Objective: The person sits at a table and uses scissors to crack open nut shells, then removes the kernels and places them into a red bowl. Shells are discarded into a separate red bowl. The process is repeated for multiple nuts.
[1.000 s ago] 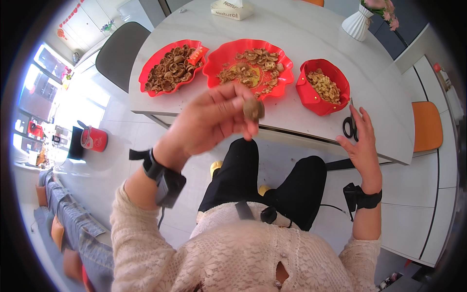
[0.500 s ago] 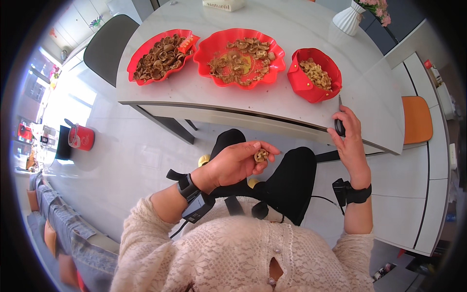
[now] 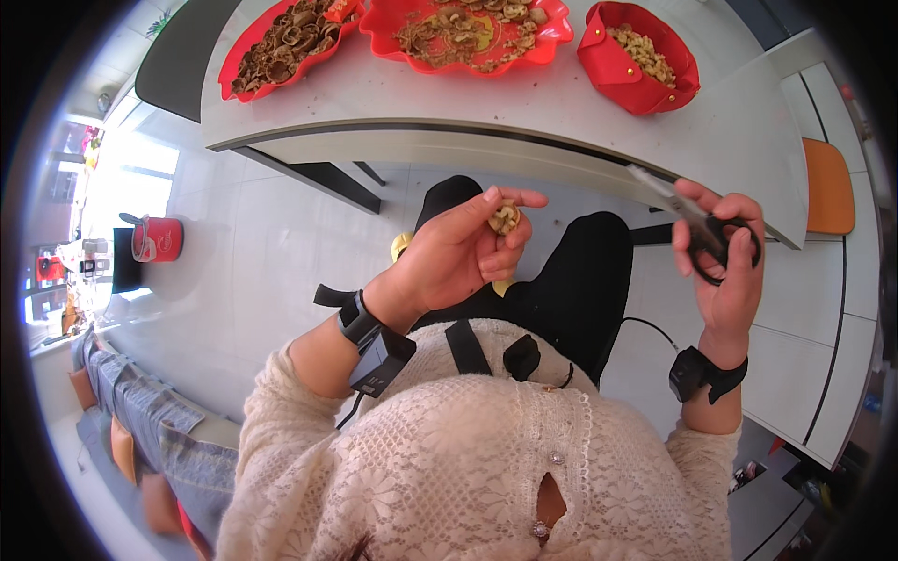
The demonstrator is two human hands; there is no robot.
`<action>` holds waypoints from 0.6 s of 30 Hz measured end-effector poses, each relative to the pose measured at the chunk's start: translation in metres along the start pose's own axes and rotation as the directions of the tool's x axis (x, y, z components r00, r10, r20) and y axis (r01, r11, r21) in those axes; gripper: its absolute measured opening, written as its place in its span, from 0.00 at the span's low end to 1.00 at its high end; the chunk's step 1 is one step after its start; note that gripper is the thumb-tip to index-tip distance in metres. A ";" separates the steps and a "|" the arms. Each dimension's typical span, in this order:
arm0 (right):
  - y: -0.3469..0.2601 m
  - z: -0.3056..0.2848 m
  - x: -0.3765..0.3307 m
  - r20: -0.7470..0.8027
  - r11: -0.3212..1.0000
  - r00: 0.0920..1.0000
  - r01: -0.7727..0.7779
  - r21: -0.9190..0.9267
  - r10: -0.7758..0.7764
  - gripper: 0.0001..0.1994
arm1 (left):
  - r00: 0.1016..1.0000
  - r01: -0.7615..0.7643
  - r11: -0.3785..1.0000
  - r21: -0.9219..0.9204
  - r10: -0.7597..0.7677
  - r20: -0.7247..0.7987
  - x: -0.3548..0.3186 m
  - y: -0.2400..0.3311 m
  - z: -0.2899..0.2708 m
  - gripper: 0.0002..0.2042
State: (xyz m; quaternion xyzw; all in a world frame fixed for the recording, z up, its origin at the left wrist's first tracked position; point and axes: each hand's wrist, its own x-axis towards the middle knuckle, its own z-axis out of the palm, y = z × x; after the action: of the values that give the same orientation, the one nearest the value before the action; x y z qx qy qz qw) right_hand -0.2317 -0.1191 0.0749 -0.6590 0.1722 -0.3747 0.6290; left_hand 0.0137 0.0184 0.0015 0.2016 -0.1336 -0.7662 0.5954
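White table [image 3: 561, 103] above; walnut [image 3: 505, 219] pinched in left hand [image 3: 458, 257] fingertips.

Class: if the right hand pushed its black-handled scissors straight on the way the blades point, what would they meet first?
Probably the grey table's edge: the right hand aims the black-handled scissors up-left toward it, though depth is unclear.

White curved table [image 3: 524, 103], pale tiled floor [image 3: 253, 243], orange chair [image 3: 828, 182], bright daylight left.
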 end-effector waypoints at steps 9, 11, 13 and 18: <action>0.026 0.055 -0.011 0.230 0.997 0.970 -0.078 -0.003 0.077 0.09 | 0.998 0.023 0.999 -0.040 -0.026 -0.056 0.001 -0.014 0.005 0.22; 0.026 0.058 -0.011 0.238 0.995 0.968 -0.065 -0.071 0.080 0.09 | 0.998 0.018 0.998 -0.067 -0.022 -0.062 0.000 -0.015 0.004 0.21; 0.027 0.060 -0.012 0.227 0.994 0.970 -0.070 -0.079 0.087 0.08 | 0.997 0.000 0.998 -0.069 -0.005 -0.079 0.000 -0.017 0.002 0.21; 0.026 0.063 -0.013 0.198 0.993 0.974 -0.098 -0.061 0.108 0.08 | 0.995 0.006 1.000 -0.029 -0.009 -0.103 0.001 -0.017 0.001 0.21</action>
State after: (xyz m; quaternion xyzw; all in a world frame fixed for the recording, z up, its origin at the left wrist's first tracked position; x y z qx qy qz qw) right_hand -0.1893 -0.0696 0.0511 -0.6994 0.1511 -0.2688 0.6448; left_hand -0.0020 0.0216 -0.0053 0.2328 -0.0911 -0.7588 0.6014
